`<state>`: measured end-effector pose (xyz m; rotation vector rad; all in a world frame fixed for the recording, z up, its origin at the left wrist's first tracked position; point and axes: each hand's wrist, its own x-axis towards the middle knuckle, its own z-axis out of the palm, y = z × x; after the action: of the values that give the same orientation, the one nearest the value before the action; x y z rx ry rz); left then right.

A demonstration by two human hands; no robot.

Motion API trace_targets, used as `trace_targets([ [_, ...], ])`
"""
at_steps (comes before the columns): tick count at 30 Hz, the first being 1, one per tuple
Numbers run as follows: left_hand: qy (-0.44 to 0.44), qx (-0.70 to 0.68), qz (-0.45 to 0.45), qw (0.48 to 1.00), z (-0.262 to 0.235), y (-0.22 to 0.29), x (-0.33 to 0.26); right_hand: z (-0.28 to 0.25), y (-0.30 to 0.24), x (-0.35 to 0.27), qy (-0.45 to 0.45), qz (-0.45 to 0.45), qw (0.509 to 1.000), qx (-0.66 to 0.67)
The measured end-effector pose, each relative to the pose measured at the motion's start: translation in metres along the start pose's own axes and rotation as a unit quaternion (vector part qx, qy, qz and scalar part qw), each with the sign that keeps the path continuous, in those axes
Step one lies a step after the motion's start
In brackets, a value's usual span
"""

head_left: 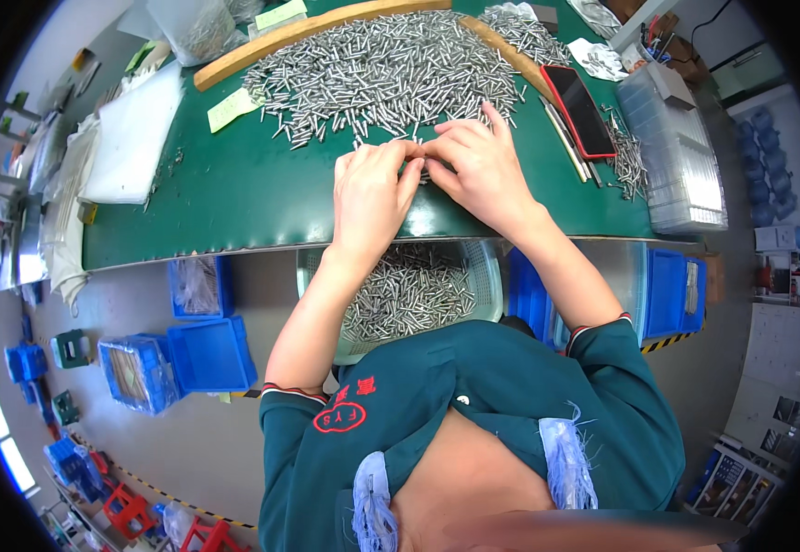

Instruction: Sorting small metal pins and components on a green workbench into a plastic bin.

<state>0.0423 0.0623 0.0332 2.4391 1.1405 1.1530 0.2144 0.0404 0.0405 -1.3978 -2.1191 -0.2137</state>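
Observation:
A wide heap of small silvery metal pins (372, 69) covers the far part of the green tabletop (234, 193). At its near edge my left hand (370, 189) and my right hand (481, 170) meet, with thumbs and forefingers pinched together. A few small metal pins show between and just under the fingertips, partly hidden by them. The other fingers of my right hand are raised toward the heap; those of my left hand are curled. Below the table edge, in front of my body, a pale green basket (490, 276) holds many more pins.
Wooden strips (317, 28) border the heap. A red-edged phone (579, 110), pen-like sticks (565, 138) and a clear plastic case (676, 156) lie to the right. White sheets (133, 138) and a yellow-green note (232, 109) lie left. Blue bins (211, 354) stand on the floor.

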Motion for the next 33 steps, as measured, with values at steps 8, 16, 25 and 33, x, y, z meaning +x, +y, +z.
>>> trace_targets([
  [8,0.039,0.025,-0.059,0.997,-0.014,-0.031,-0.022,-0.024,0.095,0.033,0.012,0.078,0.988,-0.129],
  [16,0.076,0.025,-0.069,0.994,-0.012,-0.031,-0.029,-0.049,0.223,0.068,-0.037,0.259,0.942,-0.211],
  [25,0.108,-0.047,-0.111,0.987,-0.016,-0.031,-0.032,-0.078,0.128,0.065,0.048,0.138,0.98,0.135],
  [33,0.008,0.069,-0.02,0.997,-0.019,-0.017,-0.028,-0.03,0.011,-0.028,-0.108,0.063,0.989,0.073],
])
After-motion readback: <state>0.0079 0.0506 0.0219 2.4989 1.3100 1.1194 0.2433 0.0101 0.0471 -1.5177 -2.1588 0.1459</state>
